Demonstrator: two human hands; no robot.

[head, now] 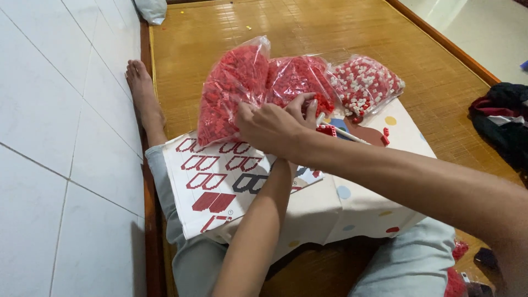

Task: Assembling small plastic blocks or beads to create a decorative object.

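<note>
Three clear plastic bags of small bricks lie at the far end of a dotted white cushion (374,203) on my lap. The left bag (234,88) and the middle bag (300,77) hold red pieces; the right bag (366,85) holds red and white ones. My arms are crossed. My right hand (267,129) reaches across and pinches the lower edge of the left bag. My left hand (307,107) is mostly hidden behind it, with its fingers curled on the bottom of the middle bag. A printed sheet with red brick outlines (214,181) lies under my arms.
A small red built piece (326,130), a white stick (352,136) and loose red bricks (385,135) lie on the cushion. A white tiled wall (60,137) is on the left by my foot (140,82). Dark clothes (503,121) lie on the bamboo mat (330,27).
</note>
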